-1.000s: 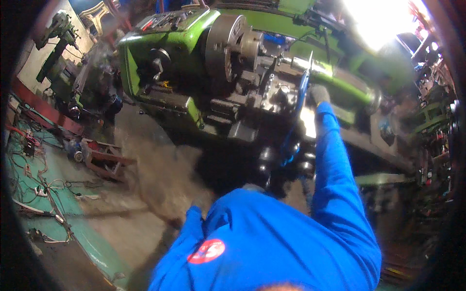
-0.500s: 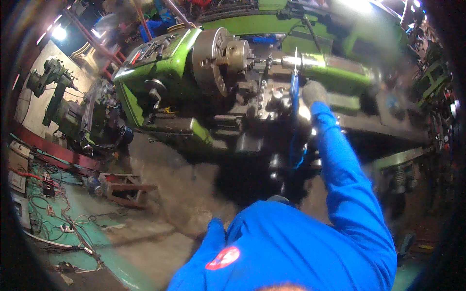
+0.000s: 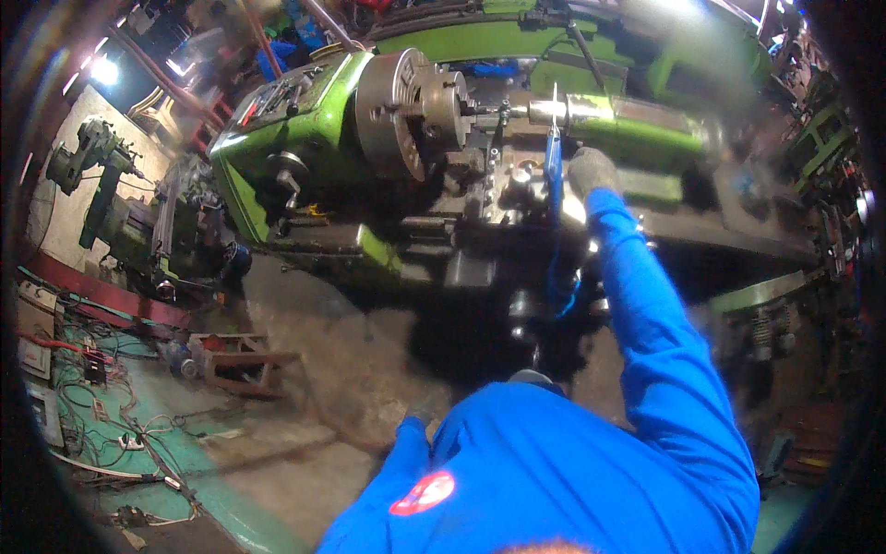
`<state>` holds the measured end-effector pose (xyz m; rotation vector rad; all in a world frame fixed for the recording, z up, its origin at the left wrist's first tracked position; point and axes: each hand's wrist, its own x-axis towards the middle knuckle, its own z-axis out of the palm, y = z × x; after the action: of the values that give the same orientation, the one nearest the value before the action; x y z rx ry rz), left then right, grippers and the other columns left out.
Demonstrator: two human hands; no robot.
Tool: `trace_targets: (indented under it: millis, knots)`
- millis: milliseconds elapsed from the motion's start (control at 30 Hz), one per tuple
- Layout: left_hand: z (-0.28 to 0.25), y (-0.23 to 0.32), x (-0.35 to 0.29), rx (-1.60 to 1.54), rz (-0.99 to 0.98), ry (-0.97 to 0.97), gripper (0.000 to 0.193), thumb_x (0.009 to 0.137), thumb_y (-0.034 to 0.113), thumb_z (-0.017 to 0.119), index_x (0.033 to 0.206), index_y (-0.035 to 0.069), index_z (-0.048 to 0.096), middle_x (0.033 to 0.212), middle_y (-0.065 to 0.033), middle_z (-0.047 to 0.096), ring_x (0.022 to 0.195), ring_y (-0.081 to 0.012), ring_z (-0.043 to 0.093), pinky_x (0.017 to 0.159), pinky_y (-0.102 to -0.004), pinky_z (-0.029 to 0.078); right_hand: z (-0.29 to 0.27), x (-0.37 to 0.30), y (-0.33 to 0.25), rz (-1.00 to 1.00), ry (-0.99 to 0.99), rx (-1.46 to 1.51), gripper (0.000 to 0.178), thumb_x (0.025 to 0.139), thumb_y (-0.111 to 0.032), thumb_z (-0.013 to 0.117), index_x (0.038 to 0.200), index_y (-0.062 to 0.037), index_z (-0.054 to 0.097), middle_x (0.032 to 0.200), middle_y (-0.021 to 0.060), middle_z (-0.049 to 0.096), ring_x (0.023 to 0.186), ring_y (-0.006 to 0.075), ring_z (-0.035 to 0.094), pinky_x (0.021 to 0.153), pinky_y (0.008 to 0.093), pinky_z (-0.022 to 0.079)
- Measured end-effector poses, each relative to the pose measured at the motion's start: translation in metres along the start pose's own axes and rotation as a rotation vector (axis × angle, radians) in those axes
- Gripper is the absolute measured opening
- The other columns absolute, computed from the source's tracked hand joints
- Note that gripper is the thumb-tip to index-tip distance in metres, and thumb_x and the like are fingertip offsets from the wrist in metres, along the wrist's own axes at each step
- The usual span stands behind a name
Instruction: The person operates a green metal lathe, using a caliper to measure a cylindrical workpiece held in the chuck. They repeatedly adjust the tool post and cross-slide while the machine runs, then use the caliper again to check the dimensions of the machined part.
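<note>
Blue tool (image 3: 554, 175) with a pointed metal tip, aimed away from the body just left of the right hand (image 3: 592, 172), near the tailstock (image 3: 646, 137) of the green lathe (image 3: 242, 189); openness of the fingers and any hold on it impossible to tell. Farther left, round grey chuck (image 3: 377, 111); low beside the torso, left hand (image 3: 419, 415), too dim for judging finger spread or grip.

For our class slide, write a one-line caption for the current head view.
A blue-sleeved right hand close beside a slim blue tool at a large green lathe.
</note>
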<state>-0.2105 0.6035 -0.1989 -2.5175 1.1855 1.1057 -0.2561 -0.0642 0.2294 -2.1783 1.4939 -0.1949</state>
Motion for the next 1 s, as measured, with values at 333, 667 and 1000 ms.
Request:
trace_targets:
  millis: [333, 667, 1000]
  knots:
    - [0.014, 0.003, -0.001, 0.006, 0.003, -0.012, 0.034, 0.095, 0.025, 0.057, 0.124, 0.014, 0.071, 0.122, -0.0188, 0.072, 0.108, -0.0393, 0.070, 0.096, -0.0500, 0.055, 0.000, -0.009, -0.004, -0.056, 0.071, -0.062, 0.028, 0.096, -0.018, 0.058, 0.113, -0.0075, 0.077, 0.125, 0.0215, 0.070, 0.119, 0.0403, 0.065, 0.102, 0.0484, 0.052]
    - [0.007, 0.022, 0.003, 0.021, -0.009, 0.000, 0.033, 0.096, 0.025, 0.056, 0.122, 0.013, 0.072, 0.121, -0.0192, 0.072, 0.108, -0.0398, 0.070, 0.095, -0.0506, 0.055, 0.001, -0.010, -0.006, -0.067, 0.085, -0.015, 0.032, 0.098, -0.022, 0.052, 0.112, -0.0096, 0.077, 0.127, 0.0200, 0.069, 0.122, 0.0393, 0.064, 0.105, 0.0485, 0.050]
    - [0.004, 0.071, 0.005, 0.008, -0.060, 0.020, 0.032, 0.096, 0.024, 0.056, 0.120, 0.012, 0.072, 0.120, -0.0196, 0.072, 0.107, -0.0403, 0.070, 0.095, -0.0512, 0.056, 0.000, -0.014, 0.003, -0.122, -0.004, 0.154, 0.042, 0.093, -0.041, 0.062, 0.121, -0.0118, 0.072, 0.132, 0.0177, 0.067, 0.126, 0.0378, 0.062, 0.106, 0.0475, 0.049]
